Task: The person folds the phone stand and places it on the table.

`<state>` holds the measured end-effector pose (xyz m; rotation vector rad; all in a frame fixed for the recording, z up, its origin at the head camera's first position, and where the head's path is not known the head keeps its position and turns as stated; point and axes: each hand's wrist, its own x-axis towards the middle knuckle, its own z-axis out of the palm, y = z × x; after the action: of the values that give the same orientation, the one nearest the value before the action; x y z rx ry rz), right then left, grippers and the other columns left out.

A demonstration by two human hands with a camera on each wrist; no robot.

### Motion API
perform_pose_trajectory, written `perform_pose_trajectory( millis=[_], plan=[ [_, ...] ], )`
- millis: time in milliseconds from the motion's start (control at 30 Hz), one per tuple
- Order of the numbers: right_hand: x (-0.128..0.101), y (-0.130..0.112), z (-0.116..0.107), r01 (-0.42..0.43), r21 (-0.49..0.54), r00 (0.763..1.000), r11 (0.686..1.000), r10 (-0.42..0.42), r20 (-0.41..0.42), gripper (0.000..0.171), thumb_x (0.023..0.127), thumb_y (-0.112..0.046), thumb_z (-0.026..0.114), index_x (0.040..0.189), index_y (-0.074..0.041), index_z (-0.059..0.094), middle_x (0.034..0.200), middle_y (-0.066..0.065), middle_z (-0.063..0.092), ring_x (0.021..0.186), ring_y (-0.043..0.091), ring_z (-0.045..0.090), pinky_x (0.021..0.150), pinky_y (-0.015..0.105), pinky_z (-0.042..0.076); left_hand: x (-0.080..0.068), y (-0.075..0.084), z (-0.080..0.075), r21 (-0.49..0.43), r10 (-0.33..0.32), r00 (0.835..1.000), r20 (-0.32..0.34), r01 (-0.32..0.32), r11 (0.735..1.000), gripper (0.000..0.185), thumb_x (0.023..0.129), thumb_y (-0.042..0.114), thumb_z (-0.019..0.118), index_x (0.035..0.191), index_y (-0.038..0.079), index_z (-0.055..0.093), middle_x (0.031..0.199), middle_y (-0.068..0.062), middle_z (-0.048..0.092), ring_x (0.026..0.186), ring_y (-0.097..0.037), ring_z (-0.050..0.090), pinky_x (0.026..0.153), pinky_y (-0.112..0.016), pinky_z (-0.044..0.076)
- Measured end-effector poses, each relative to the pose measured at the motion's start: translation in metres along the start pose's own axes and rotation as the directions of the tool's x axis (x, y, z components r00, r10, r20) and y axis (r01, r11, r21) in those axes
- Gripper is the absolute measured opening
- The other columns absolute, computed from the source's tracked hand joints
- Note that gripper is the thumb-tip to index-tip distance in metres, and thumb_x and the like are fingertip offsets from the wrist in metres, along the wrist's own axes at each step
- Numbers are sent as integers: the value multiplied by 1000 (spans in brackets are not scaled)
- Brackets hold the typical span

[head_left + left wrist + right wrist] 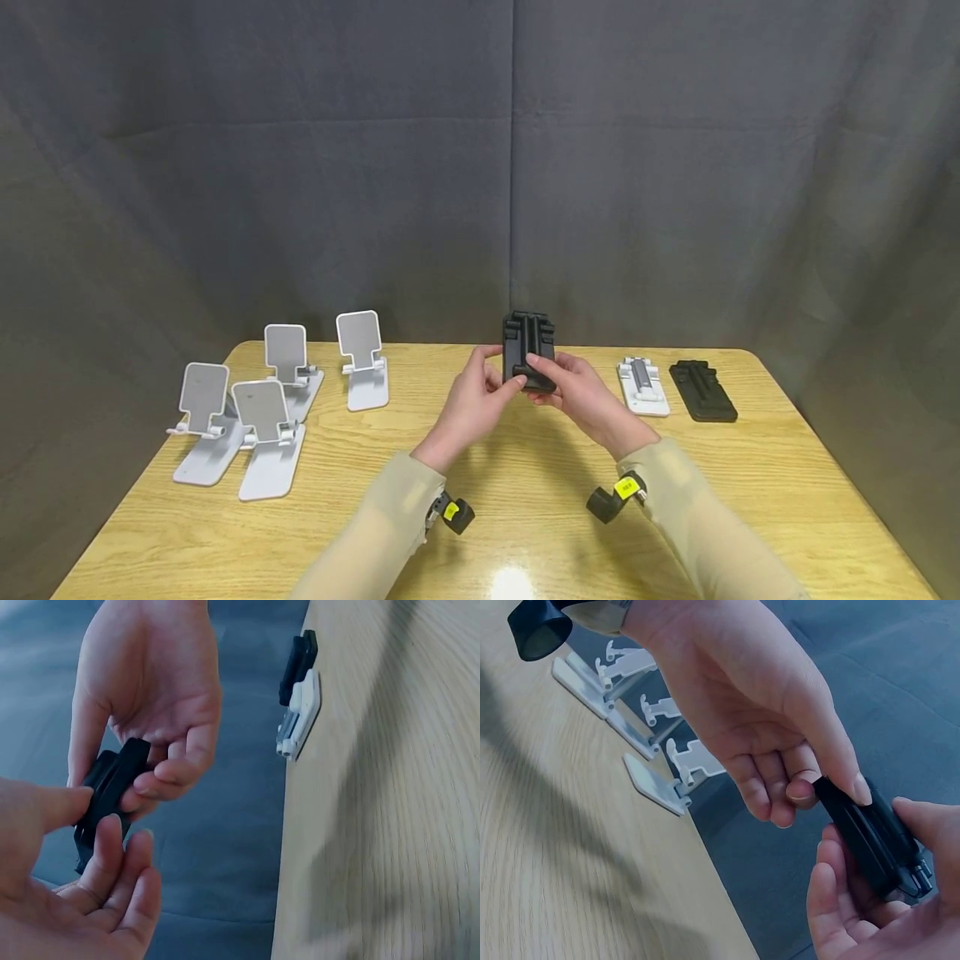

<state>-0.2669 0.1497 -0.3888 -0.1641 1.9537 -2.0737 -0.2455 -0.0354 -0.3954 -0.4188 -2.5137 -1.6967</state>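
A folded black phone stand (530,333) is held up above the back middle of the table, its hinged side facing the head camera. My left hand (474,400) grips its left and lower edge between thumb and fingers. From the right, my right hand (588,400) pinches it, thumb lying across the front. Both wrist views show the stand edge-on, with the left hand (82,892) and the right hand (765,697) on opposite ends. Fingertips behind the stand are partly hidden in the head view.
Several unfolded white phone stands (272,467) with grey pads stand at the table's left. On the right lie a folded white stand (643,387) and a folded black stand (703,392). A dark curtain (480,167) hangs behind the wooden table (525,533).
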Motion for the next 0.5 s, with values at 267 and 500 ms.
perform_pose_trajectory(
  millis=[267, 500],
  plan=[
    [5, 7, -9, 2, -70, 998, 998, -6, -68, 53, 104, -34, 59, 133, 9, 46, 117, 17, 60, 91, 21, 63, 87, 33, 54, 5, -7, -15, 75, 54, 998, -43, -51, 996, 46, 95, 26, 74, 135, 6, 61, 91, -2, 64, 90, -20, 62, 83, -40, 51],
    [10, 16, -25, -34, -148, 987, 988, 10, -161, 55, 102, -34, 63, 131, 10, 49, 113, 17, 63, 89, 18, 66, 91, 40, 53, 10, -12, -42, 141, 101, 983, -156, -79, 987, 37, 94, 23, 74, 126, 5, 66, 95, -6, 65, 98, -29, 62, 93, -45, 48]
  ],
)
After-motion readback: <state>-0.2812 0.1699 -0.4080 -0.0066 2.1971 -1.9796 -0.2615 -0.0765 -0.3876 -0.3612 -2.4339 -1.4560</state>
